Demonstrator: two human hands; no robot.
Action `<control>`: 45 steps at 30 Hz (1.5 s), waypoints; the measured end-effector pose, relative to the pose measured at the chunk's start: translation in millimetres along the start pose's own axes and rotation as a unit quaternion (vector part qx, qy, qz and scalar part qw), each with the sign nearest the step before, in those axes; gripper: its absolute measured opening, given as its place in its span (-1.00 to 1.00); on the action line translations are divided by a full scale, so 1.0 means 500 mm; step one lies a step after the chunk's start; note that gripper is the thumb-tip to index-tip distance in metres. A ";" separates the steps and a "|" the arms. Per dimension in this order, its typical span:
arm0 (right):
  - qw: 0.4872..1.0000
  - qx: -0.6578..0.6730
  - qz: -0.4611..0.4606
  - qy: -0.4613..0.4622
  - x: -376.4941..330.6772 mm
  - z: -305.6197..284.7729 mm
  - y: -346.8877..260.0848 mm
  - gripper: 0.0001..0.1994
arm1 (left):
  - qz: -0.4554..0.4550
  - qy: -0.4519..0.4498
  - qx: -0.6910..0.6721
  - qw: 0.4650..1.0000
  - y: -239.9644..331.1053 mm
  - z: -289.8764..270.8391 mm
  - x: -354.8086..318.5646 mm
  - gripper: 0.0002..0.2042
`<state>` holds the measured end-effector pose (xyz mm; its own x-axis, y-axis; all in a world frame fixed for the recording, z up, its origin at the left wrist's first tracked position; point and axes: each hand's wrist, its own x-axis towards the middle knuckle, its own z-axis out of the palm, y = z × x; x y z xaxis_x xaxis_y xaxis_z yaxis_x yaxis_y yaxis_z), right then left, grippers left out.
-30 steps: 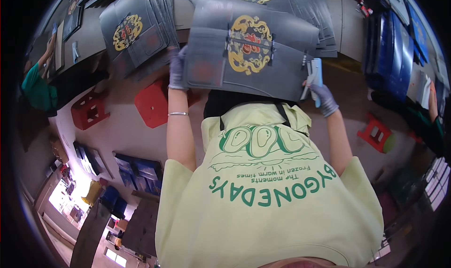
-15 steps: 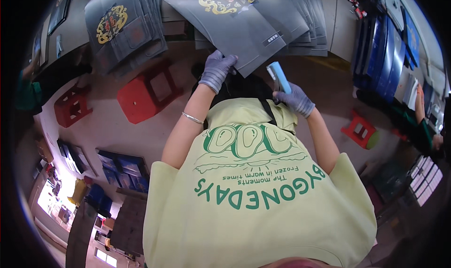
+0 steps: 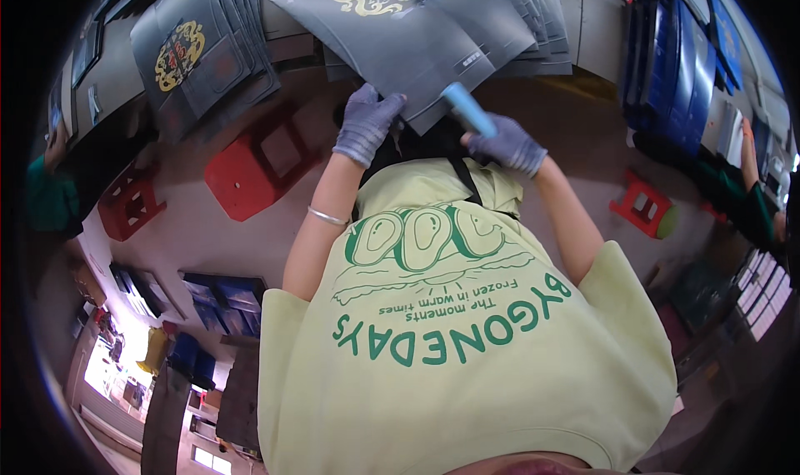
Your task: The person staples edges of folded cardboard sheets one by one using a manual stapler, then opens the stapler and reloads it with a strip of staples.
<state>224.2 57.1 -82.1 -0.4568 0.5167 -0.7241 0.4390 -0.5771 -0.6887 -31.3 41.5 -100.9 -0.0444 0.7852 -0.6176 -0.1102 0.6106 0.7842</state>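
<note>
My left hand (image 3: 365,125), in a grey glove, is closed on the near edge of a dark grey printed sheet (image 3: 392,46) with a gold and red emblem. In my right hand (image 3: 510,146), also gloved, is a light blue stapler (image 3: 468,111), slightly blurred. Its far end overlaps the sheet's edge near the closest corner; whether the sheet lies between its jaws I cannot tell. More dark grey sheets (image 3: 546,46) are piled beneath and to the right. Another fanned stack (image 3: 204,75) with the same emblem lies to the left.
Below the worktable (image 3: 587,29) stand red plastic stools, a large one (image 3: 242,171) and a smaller one (image 3: 646,208). Shiny blue folded pieces (image 3: 671,75) stack at the right. Other people's arms show at both sides, one in a green sleeve (image 3: 52,187).
The stapler has swung up and left from beside the sheet's corner to its edge, following my right hand. My left hand still holds the sheet's edge. The whole view has shifted slightly.
</note>
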 end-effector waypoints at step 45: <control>0.999 -0.003 -0.035 -0.001 -0.017 0.073 -0.071 -0.68 | 0.108 0.129 -0.215 0.962 -0.016 -0.102 -0.046 -0.91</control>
<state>184.5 50.0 -50.1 -0.4883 0.5538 -0.6744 0.4104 -0.5363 -0.7375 -80.2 13.4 -96.1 -0.3517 0.8029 -0.4813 -0.4694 0.2936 0.8328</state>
